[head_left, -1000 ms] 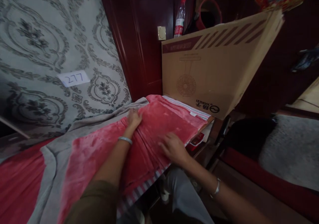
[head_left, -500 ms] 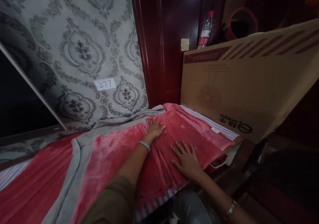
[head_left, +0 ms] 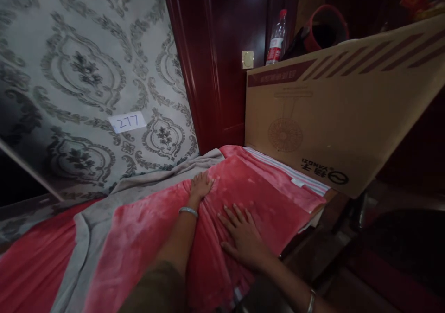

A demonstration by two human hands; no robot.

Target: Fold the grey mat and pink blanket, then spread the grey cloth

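A plush pinkish-red blanket (head_left: 257, 192) with a grey side lies spread in front of me, partly folded over itself. My left hand (head_left: 200, 185) rests on it near the far side, palm down, fingers extended. Nearer to me, my right hand (head_left: 243, 239) lies flat on the same cloth with its fingers spread. Creases run through the fabric between and below both hands. The grey part (head_left: 83, 243) shows to the left and along the wall. A small white tag (head_left: 298, 182) sits at the blanket's right part.
Behind the blanket's right end stands a large cardboard box (head_left: 302, 113), with a plastic bottle (head_left: 276, 39) beyond its top edge. Patterned wallpaper (head_left: 86, 72) with a paper label (head_left: 127, 122) and a dark red door (head_left: 222, 72) border the far side. A striped sheet (head_left: 285, 164) shows underneath.
Both hands have shifted left in view, pressing along the blanket, and the creases between them have moved with them. The camera view has turned slightly right.
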